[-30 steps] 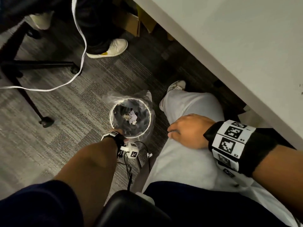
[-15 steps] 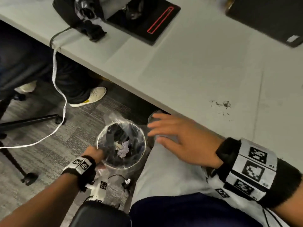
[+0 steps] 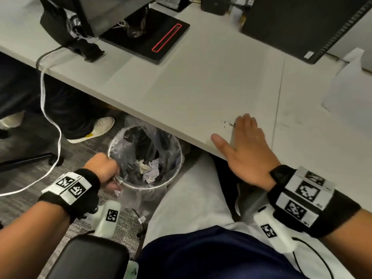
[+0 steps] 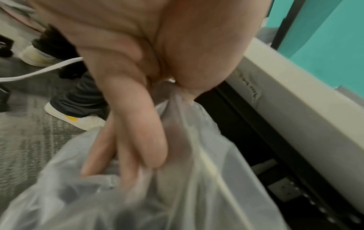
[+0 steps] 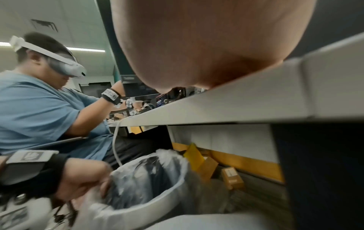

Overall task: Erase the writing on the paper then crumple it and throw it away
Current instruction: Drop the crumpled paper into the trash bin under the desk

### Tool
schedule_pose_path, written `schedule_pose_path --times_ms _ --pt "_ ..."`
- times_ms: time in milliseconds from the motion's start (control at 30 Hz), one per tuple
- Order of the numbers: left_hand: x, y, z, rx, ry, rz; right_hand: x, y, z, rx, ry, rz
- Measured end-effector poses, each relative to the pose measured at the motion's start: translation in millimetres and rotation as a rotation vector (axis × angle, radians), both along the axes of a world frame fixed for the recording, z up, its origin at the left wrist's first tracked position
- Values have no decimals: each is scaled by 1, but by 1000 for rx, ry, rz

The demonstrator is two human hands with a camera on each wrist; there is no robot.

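Observation:
The crumpled paper (image 3: 150,171) lies inside a round bin (image 3: 145,191) lined with a clear plastic bag (image 4: 197,171), on the floor just under the table's edge. My left hand (image 3: 104,170) grips the bin's near-left rim, fingers (image 4: 138,140) curled over the bag and thumb outside. My right hand (image 3: 241,141) lies flat and empty on the grey table (image 3: 201,87) near its front edge, fingers straight, beside dark eraser crumbs (image 3: 227,123). In the right wrist view the bin (image 5: 157,200) and my left hand (image 5: 84,182) show below the tabletop.
A black monitor base (image 3: 145,35) and a dark computer case (image 3: 302,23) stand at the back of the table. A white cable (image 3: 46,109) hangs to the carpet. Another person's shoe (image 3: 94,127) is beside the bin. A chair armrest (image 3: 88,256) is at my left.
My right hand has lifted off my thigh and come down flat on the table edge. The head view has risen from the floor to the tabletop. My left hand stays at the bin's rim.

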State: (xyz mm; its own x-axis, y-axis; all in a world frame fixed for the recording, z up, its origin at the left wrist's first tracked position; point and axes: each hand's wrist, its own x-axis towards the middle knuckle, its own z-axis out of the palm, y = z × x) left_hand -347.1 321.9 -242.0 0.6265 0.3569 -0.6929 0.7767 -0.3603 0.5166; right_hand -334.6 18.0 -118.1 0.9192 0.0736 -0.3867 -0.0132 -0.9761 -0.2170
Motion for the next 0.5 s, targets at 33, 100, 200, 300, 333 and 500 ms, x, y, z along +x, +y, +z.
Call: schedule_pose_path --times_ms 33,100,200,300,333,500 --pt "0 -2 4 -13 -17 13 -3 8 -2 1 -3 40" --pt "0 -4 11 -21 -43 40 -8 23 -4 29 5 141" --pt "-1 -6 22 -35 -40 50 -12 33 1 189 58 247" --pt "-2 -6 38 -59 -58 26 -14 21 10 233 26 220" --pt "-3 -7 41 -60 -63 14 -13 15 11 204 -1 180" --pt "-6 -14 50 -74 -89 10 -7 11 4 19 12 -27"
